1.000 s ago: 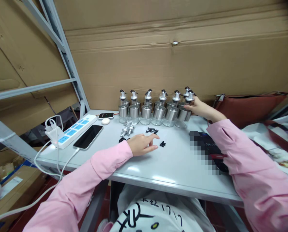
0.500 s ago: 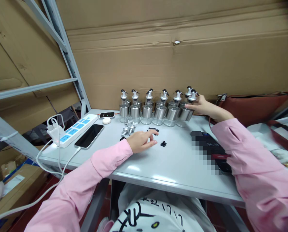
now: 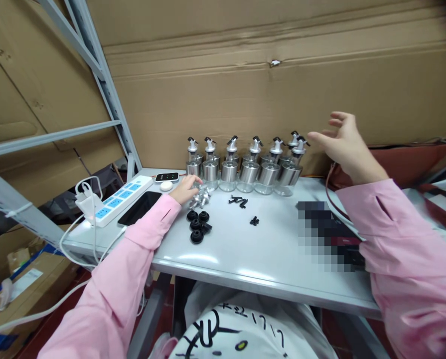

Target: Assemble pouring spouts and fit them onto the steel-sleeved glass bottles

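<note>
My left hand [image 3: 186,189] is at the pile of silver pourer parts [image 3: 204,197], fingers stretched over its back edge; whether it touches a part I cannot tell. Raised at the right, my right hand [image 3: 342,144] has its fingers apart and nothing in them. To its left, the end glass bottle [image 3: 289,174] with a steel sleeve and pourer top stands in a row of similar bottles [image 3: 228,172]. In front of the row lie black round stoppers [image 3: 196,236], small black levers [image 3: 238,200] and a cluster of tiny black pieces [image 3: 254,220].
A white power strip [image 3: 123,200], a phone [image 3: 140,208], a small black-faced device [image 3: 167,177] and a white round case [image 3: 166,186] occupy the left side. A brown bag [image 3: 409,162] and a partly pixelated dark phone [image 3: 331,234] are at right. Cardboard [image 3: 245,99] stands behind.
My right hand has let go of the end bottle and moved up and right. My left hand has moved left and back to the silver parts, uncovering the black stoppers.
</note>
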`<state>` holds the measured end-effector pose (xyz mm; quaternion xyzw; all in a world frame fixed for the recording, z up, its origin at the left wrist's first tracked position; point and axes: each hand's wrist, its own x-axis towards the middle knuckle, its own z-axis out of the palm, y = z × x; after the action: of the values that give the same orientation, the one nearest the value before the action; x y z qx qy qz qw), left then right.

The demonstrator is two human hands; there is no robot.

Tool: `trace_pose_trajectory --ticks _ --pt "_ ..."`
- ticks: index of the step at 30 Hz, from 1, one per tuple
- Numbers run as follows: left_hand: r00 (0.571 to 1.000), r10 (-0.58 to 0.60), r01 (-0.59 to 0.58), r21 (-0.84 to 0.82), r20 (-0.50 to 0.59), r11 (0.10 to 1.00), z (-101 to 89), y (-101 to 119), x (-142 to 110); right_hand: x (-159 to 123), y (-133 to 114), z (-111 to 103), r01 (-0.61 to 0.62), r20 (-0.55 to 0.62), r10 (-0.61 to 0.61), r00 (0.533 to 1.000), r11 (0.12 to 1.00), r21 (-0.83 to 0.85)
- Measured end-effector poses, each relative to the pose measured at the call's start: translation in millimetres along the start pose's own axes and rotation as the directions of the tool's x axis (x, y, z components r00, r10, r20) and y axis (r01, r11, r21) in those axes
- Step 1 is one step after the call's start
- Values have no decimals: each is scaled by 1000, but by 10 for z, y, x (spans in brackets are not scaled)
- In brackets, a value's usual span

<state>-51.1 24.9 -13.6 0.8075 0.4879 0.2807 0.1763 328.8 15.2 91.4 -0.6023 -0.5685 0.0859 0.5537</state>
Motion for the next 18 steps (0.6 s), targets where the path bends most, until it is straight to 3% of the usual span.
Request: trace_pose_trajectory --ticks 2,5,13,18 --pt "996 73 -81 197 46 977 34 3 -48 -27 -39 -4 22 -10 -22 1000 1000 -7" --pt "981 171 -190 314 87 930 85 42 -89 -55 -79 -15 47 -22 -48 999 999 -16" --pt "962 220 -261 306 164 916 149 30 -75 -59 -69 -18 155 -12 -157 988 985 -76" --pt "947 287 -316 257 145 913 159 84 -90 -201 -276 -49 333 3 -334 943 939 -83"
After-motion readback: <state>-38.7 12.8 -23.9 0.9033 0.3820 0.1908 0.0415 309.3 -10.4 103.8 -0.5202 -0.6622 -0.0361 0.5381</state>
